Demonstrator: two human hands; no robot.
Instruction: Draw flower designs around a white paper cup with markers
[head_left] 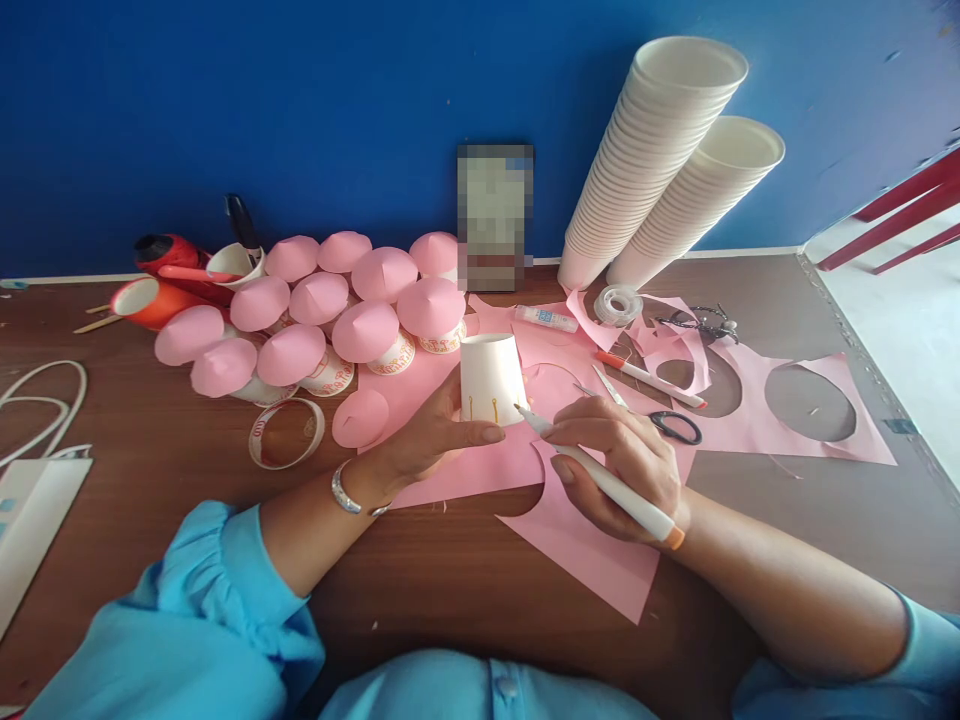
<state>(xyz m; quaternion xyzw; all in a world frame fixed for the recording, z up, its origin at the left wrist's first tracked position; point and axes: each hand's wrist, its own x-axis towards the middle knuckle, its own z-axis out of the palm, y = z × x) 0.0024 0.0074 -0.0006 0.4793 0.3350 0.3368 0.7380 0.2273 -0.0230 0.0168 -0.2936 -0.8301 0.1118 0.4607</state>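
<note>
A white cup [491,372] is held narrow end up, marked low with ochre strokes [495,409]; a white, orange-ended marker [616,492] is slanted, tip at the cup's lower right.

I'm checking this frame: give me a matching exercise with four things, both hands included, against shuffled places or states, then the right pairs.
Column one
1. Left hand
2. Right hand
3. Tall stacks of cups
4. Blue-labelled tube

Column two
A. Near the blue wall
B. Holding a marker with an orange end
C. Lying on pink paper
D. Holding a small white cup

Right pairs: 1-D, 2-B, 3-A, 4-C.
</note>
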